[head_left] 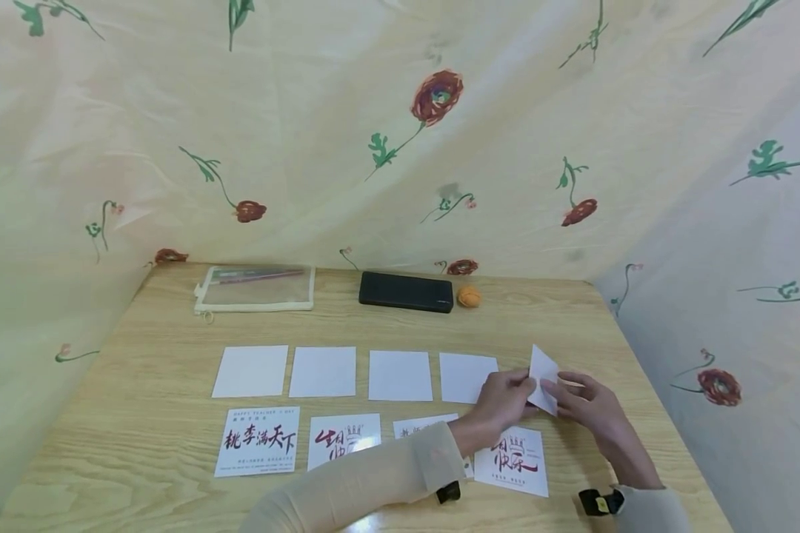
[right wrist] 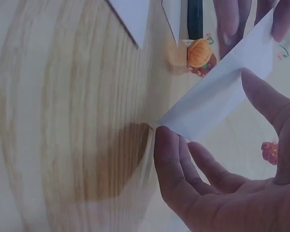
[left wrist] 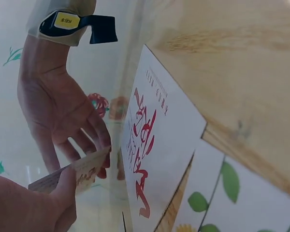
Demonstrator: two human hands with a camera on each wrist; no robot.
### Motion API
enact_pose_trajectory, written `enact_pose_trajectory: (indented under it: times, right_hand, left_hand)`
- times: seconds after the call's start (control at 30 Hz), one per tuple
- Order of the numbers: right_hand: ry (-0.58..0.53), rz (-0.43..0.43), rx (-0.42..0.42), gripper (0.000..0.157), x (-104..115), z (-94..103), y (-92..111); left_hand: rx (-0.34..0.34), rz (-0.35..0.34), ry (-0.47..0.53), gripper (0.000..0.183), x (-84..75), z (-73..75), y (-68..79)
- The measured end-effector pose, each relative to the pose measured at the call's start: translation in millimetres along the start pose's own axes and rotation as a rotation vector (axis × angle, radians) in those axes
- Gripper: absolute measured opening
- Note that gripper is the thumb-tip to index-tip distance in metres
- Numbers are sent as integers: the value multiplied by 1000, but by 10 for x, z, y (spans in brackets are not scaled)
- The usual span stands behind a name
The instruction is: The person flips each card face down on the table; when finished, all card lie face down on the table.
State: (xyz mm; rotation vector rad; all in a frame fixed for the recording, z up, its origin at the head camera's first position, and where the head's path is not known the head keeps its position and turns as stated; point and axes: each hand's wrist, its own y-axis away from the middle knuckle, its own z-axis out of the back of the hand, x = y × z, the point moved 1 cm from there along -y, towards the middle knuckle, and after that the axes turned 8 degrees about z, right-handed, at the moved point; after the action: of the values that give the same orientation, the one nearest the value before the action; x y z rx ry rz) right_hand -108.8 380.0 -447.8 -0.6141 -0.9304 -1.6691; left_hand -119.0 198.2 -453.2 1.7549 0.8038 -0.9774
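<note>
A small card (head_left: 543,379) is held up off the table, tilted, with its blank white side towards the head camera. My left hand (head_left: 504,397) pinches it by the left edge, the thumb pressed on its face. My right hand (head_left: 588,403) has its thumb and fingers on the other end; in the right wrist view the thumb touches the white face and a fingertip sits at the lower corner. Its printed side (left wrist: 89,174) shows in the left wrist view. Below the hands lies a card with red lettering (head_left: 510,460); a blank card (head_left: 468,376) lies left of them.
A row of blank white cards (head_left: 323,371) lies above several printed cards (head_left: 257,442), some partly covered by my left sleeve. Farther back are a clear zip pouch (head_left: 256,290), a black case (head_left: 405,292) and an orange ball (head_left: 469,297). Flowered cloth (head_left: 320,133) surrounds the wooden table (head_left: 127,414).
</note>
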Motion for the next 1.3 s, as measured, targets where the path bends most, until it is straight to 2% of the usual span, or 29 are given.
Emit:
enact_pose_trajectory:
  times: [0.23,0.37,0.7,0.93,1.13,1.3]
  right_hand:
    - [14,-43,-100,84,-51,52,-18]
    - [34,-52,-145,79,-63,51,-38]
    - [105,-61,-226,73,-77,57,-147]
    - [170,-36,-221,73,-132,63,-175]
    - [204,-17,-208,71,-146,61,-187]
    - [221,-29,-193,66,-130,65,-197]
  left_hand:
    - [-132,-70,-43,40,-33,89,-43]
    - [-170,-87,-65,47,-37,127,-78]
    - [-115,1,-131,47,-7,146,-52]
    - [-39,22,-197,57,-22,151,7]
    - [-21,25,-269,59,-16,144,6]
    - [-2,29,-274,60,-7,140,-4]
